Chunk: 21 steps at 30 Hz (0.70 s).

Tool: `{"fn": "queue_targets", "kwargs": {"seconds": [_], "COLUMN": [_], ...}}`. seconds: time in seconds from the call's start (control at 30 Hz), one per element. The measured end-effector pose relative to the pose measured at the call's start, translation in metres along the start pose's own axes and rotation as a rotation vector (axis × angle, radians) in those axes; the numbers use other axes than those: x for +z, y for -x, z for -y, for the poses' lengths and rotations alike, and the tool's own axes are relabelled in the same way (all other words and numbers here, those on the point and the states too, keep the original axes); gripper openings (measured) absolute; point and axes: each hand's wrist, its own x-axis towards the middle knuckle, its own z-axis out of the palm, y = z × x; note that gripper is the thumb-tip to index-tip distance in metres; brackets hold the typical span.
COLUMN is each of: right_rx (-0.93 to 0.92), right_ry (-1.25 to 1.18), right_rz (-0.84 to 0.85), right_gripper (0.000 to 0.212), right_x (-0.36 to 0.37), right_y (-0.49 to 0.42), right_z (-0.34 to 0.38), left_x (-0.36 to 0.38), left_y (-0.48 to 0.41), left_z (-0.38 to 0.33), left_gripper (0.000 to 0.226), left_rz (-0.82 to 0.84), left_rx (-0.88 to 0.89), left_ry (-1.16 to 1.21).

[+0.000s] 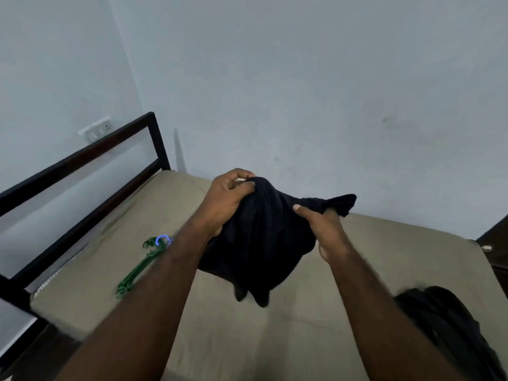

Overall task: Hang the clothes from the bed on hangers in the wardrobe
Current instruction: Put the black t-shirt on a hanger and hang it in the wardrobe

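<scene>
Now — left hand [226, 200] fingers grip black garment [261, 243] | right hand [327, 233] fingers pinch it | hangers [136, 268] on bed [247, 342]

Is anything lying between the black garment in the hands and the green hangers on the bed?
Nothing visible does. The left hand and right hand grip the black garment above the mattress. The green hangers lie on it to the garment's left, with only bare mattress between. The wardrobe is out of view.
</scene>
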Motion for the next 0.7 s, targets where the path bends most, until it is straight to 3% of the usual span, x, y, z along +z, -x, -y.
{"fn": "queue_targets", "kwargs": {"seconds": [0.07,0.17,0.23,0.33,0.43,0.53,0.63,0.7], "right_rx": [-0.16,-0.333,-0.451,-0.512,-0.268,-0.283,-0.386,-0.422], "right_ry": [0.036,0.165,0.266,0.25,0.174,0.419,0.519,0.556], "right_rz": [-0.089,-0.222,-0.218,0.194,0.59,0.565,0.468,0.465], "right_gripper": [0.052,0.097,0.105,0.077,0.038,0.01,0.007,0.003], "right_x": [0.013,0.035,0.052,0.068,0.071,0.081,0.089,0.089], "right_y": [0.004,0.017,0.029,0.036,0.029,0.018,0.004,-0.005], "right_z": [0.014,0.036,0.045,0.046,0.042,0.036,0.039,0.044], "left_x": [-0.002,-0.015,-0.022,-0.032,-0.042,-0.054,-0.067,-0.077], "left_y": [-0.004,-0.009,-0.01,-0.007,-0.005,-0.004,0.0,0.007], "left_z": [-0.01,-0.022,-0.026,-0.025,-0.018,-0.004,0.016,0.032], "left_gripper": [0.016,0.018,0.018,0.015,0.017,0.022,0.036,0.025], "left_rz": [0.085,0.162,0.217,0.283,0.224,0.194,0.257,0.165], "left_rx": [0.053,0.07,0.077,0.078,0.065,0.034,-0.03,-0.083], "left_ry": [-0.069,-0.113,-0.154,-0.214,-0.218,-0.283,-0.632,-0.847]}}
